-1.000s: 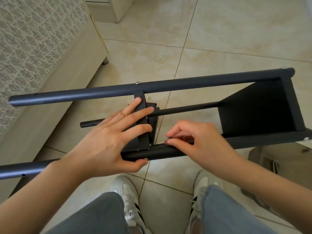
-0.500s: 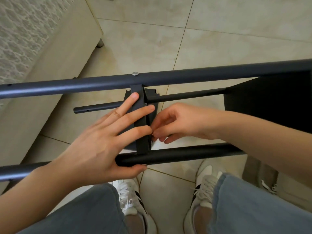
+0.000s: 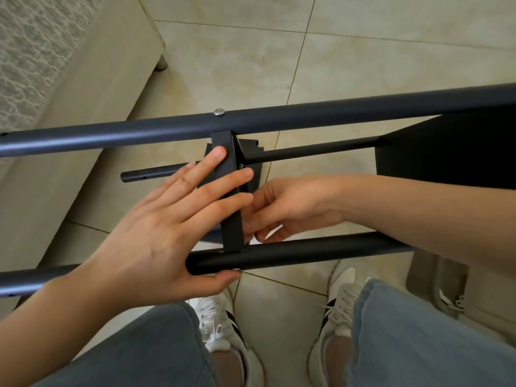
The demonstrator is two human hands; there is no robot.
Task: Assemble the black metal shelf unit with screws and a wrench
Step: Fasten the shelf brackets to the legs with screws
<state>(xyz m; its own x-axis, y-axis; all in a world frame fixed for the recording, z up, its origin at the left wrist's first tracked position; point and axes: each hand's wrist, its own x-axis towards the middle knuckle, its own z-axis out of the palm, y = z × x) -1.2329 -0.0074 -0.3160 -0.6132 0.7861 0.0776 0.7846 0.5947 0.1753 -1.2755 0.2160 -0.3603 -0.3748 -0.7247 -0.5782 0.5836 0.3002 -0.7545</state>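
The black metal shelf frame lies across my lap: a far tube (image 3: 335, 115) with a silver screw (image 3: 219, 112) in it, a near tube (image 3: 307, 250), and a thin rod (image 3: 307, 149) below them. A narrow black shelf panel (image 3: 231, 227) stands between the two tubes. My left hand (image 3: 156, 233) presses straight fingers on the panel's edge, with its thumb hooked under the near tube. My right hand (image 3: 296, 208) reaches in between the tubes, fingertips pinched against the panel's right face. What they pinch is hidden.
A larger black shelf panel (image 3: 446, 149) closes the frame at the right. A beige upholstered bed base (image 3: 83, 107) runs along the left. A grey bag (image 3: 441, 289) lies on the tile floor at the right, beside my white shoes (image 3: 220, 317).
My right hand, pinching a small silver screw above the near tube a second ago, has moved down between the tubes to the panel's right face. The left hand has stayed put.
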